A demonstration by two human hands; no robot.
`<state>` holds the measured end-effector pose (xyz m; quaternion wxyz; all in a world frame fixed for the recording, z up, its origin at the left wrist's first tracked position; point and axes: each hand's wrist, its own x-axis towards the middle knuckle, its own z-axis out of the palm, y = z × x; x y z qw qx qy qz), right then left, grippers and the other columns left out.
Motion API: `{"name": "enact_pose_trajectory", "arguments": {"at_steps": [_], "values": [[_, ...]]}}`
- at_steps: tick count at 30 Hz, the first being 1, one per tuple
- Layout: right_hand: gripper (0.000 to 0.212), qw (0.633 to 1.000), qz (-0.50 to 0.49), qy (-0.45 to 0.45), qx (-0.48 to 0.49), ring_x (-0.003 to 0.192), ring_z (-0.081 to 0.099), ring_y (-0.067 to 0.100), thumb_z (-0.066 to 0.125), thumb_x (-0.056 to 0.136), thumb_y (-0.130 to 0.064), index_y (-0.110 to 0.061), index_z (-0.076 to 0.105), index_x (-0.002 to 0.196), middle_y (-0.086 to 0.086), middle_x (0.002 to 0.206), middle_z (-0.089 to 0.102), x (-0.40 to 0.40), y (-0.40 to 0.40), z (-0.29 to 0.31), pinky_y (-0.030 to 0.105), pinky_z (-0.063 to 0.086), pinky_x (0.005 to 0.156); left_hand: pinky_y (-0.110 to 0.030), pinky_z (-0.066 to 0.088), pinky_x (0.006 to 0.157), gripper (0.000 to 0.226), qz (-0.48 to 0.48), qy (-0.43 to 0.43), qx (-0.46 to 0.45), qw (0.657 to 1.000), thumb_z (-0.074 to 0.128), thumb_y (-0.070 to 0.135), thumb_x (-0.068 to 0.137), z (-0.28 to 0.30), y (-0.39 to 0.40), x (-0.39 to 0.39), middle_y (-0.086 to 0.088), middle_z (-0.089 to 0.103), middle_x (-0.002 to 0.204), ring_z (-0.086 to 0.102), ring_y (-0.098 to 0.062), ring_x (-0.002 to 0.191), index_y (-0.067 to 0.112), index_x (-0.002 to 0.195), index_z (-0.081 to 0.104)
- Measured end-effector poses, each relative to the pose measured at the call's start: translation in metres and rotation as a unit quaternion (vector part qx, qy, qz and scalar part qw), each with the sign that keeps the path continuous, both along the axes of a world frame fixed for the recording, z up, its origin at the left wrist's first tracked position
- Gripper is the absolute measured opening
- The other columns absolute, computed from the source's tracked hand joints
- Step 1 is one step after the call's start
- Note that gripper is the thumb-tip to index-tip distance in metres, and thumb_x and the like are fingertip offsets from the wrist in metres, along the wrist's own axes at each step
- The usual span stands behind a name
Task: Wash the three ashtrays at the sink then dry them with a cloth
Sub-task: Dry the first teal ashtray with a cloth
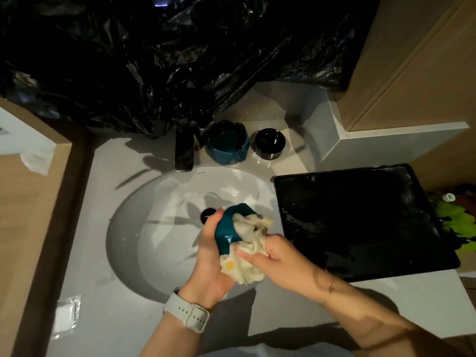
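Note:
My left hand point(210, 256) grips a teal faceted ashtray point(228, 231) tilted on its side above the white sink basin point(144, 228). My right hand point(280, 258) is closed on a cream cloth point(247, 253), which is pushed into the ashtray's hollow and bunched beneath it. A second teal ashtray point(226, 143) stands upright on the counter behind the basin, right of the tap point(184, 148). A round black ashtray with a metal base point(269, 143) stands just to its right.
A black tray point(360, 222), wet in places, lies on the grey counter right of the sink. Black plastic sheeting point(167, 55) hangs behind the tap. Wood panels flank both sides. A small clear packet point(65, 316) lies at the counter's front left.

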<state>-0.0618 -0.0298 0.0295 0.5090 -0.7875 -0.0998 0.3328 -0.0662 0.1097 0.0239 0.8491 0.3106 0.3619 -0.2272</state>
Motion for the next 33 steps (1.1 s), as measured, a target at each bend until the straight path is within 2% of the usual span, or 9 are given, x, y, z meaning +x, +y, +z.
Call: {"name": "enact_pose_trajectory", "arguments": {"at_steps": [6,8,11,13,18,21,23,27,33], "values": [[0.066,0.962,0.141,-0.137,-0.189,0.144,0.022,0.009,0.026,0.094,-0.063,-0.017,0.056,0.131,0.001,0.141,0.052,0.028,0.003,0.015,0.023,0.006,0.120,-0.037,0.057,0.072,0.047,-0.021,-0.055,0.027,0.998,0.057,0.048,0.088,0.005,-0.001,0.011,-0.016,0.071,0.094,0.070,-0.029,0.082,0.007,0.105,0.072],[0.080,0.934,0.173,-0.205,-0.236,0.138,0.033,0.007,0.011,0.092,-0.068,-0.014,0.062,0.123,0.004,0.127,0.063,0.025,0.005,0.017,0.020,-0.005,0.118,-0.039,0.056,0.076,0.045,-0.004,-0.047,0.025,0.999,0.060,0.046,0.085,0.004,-0.001,0.015,-0.017,0.073,0.095,0.071,-0.030,0.082,0.007,0.099,0.076],[0.081,0.930,0.058,-0.281,-0.228,0.082,0.065,0.018,0.014,0.086,-0.068,-0.008,0.068,0.079,0.005,0.076,0.070,0.016,0.009,0.010,0.028,0.045,0.091,-0.042,0.053,0.083,0.046,0.013,-0.012,0.013,1.000,0.063,0.046,0.082,0.003,-0.005,0.022,-0.017,0.071,0.092,0.069,-0.032,0.082,0.004,0.099,0.075],[0.066,0.951,-0.079,-0.252,-0.161,0.063,0.063,0.018,0.038,0.084,-0.066,-0.007,0.063,0.070,0.004,0.064,0.066,0.014,0.010,0.007,0.027,0.049,0.062,-0.042,0.053,0.083,0.049,0.022,0.016,-0.002,1.000,0.064,0.047,0.083,0.003,-0.008,0.026,-0.017,0.071,0.092,0.069,-0.032,0.083,0.004,0.104,0.072],[0.006,0.979,-0.198,0.016,0.042,0.092,0.069,0.014,0.067,0.089,-0.025,-0.024,0.066,0.095,0.003,0.094,0.073,0.019,0.018,0.015,0.039,0.055,0.088,-0.036,0.053,0.069,0.051,0.034,0.030,-0.015,0.999,0.059,0.054,0.086,0.007,-0.016,0.028,-0.012,0.071,0.080,0.069,-0.027,0.073,0.007,0.097,0.070],[0.019,0.961,-0.207,0.105,0.153,0.090,0.070,0.009,0.065,0.090,-0.010,-0.027,0.065,0.099,-0.001,0.092,0.073,0.019,0.019,0.018,0.026,0.056,0.081,-0.035,0.053,0.067,0.047,0.034,0.002,0.024,0.999,0.056,0.053,0.087,0.005,-0.016,0.024,-0.010,0.071,0.079,0.071,-0.025,0.072,0.009,0.092,0.072],[0.008,0.976,-0.180,0.057,0.111,0.084,0.071,0.008,0.070,0.086,-0.021,-0.019,0.069,0.094,0.000,0.087,0.073,0.016,0.019,0.015,0.025,0.056,0.076,-0.037,0.054,0.070,0.045,0.031,-0.001,0.024,0.999,0.060,0.050,0.085,0.006,-0.009,0.023,-0.013,0.071,0.082,0.070,-0.027,0.074,0.007,0.092,0.073],[0.064,0.986,-0.007,-0.144,-0.079,0.087,0.069,0.011,0.058,0.069,-0.067,-0.012,0.074,0.094,0.001,0.090,0.074,0.015,0.003,0.006,0.032,0.054,0.079,-0.042,0.055,0.079,0.046,0.015,0.035,-0.023,0.999,0.063,0.044,0.086,0.009,0.006,0.023,-0.021,0.071,0.095,0.069,-0.036,0.082,0.003,0.101,0.074],[0.040,0.957,0.048,-0.281,-0.058,0.090,0.062,0.009,0.070,0.074,-0.053,-0.015,0.075,0.088,-0.001,0.085,0.073,0.016,-0.012,0.000,0.013,0.047,0.084,-0.042,0.052,0.081,0.053,-0.014,0.030,-0.047,0.998,0.063,0.047,0.083,0.017,0.004,0.019,-0.021,0.070,0.098,0.067,-0.035,0.084,0.002,0.111,0.071]]}}
